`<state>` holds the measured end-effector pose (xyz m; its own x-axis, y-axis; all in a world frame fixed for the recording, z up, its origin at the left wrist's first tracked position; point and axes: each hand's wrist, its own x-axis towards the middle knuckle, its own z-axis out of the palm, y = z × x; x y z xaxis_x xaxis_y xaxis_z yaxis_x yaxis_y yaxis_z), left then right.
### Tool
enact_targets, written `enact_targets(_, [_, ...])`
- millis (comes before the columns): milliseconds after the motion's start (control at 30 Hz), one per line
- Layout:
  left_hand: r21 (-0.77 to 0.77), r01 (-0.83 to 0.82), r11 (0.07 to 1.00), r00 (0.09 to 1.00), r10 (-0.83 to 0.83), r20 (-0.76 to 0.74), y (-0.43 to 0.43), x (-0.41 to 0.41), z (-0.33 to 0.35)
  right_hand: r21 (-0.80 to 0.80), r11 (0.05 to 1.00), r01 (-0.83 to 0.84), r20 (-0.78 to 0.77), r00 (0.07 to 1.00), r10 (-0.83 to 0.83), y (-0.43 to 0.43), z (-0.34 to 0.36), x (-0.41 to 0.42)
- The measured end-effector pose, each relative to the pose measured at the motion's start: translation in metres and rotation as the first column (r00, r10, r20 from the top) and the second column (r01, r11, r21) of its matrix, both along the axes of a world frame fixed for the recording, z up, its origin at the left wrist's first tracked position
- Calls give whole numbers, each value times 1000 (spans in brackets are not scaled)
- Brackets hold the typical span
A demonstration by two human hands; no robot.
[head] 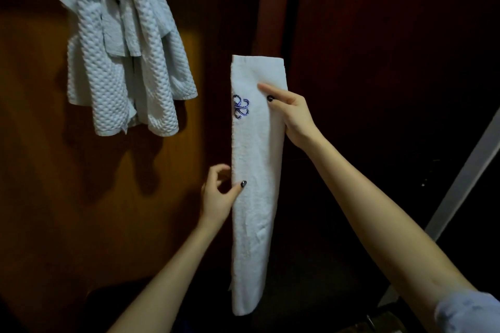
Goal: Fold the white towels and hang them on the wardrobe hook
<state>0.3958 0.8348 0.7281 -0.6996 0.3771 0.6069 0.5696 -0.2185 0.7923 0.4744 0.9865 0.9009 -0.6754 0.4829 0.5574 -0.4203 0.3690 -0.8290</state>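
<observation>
Towel [254,170]: folded into a long narrow strip, held upright in the air in front of the door [54,170], right of the second towel [121,62]; blue logo [240,107] faces me.
Right hand [293,116]: grips the strip near its top from the right edge, thumb and one finger lying on the front.
Left hand [219,197]: pinches the left edge about halfway down, thumb in front, fingers curled behind.
Second towel: waffle weave, bunched high on the door, well apart from the strip.
Risk: I judge the strip falls open if either pinch slackens; a crowded hook could shed one towel when this one goes on.
Hidden: hook, under the second towel; the other right fingers, behind the strip; everything below the strip is lost in the dark.
</observation>
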Motion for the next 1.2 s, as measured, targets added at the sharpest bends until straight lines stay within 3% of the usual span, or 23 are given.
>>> enact_targets(100, [3,-75,997,988,74,-137,3,5,-16,-84,996,-18,-35,999,15,9,12,7])
enact_targets(200, [-14,30,999,998,-30,56,9,13,-13,-147,989,-30,-50,999,23,14,26,14])
enact_targets(267, [-18,114,993,990,-112,83,13,15,-8,-168,985,-39,-55,998,31,16,35,18])
enact_targets(400, [-8,138,990,988,-138,-66,17,21,1,-208,978,-34,-76,997,18,21,52,29])
enact_targets(633, [22,101,995,978,-95,-188,24,35,12,-279,958,-62,-154,988,19,39,71,50])
enact_targets(767, [-31,303,953,943,-304,-135,34,53,16,-388,912,-135,-238,970,42,48,74,58])
enact_targets(867, [-68,347,935,931,-352,-95,43,66,23,-443,885,-142,-252,967,30,49,73,58])
enact_targets(1033, [50,235,971,965,-227,-132,47,71,18,-425,902,-75,-199,980,-12,54,69,65])
enact_targets(1200, [-45,250,967,966,-252,-63,52,75,15,-334,942,39,-122,989,-85,60,69,73])
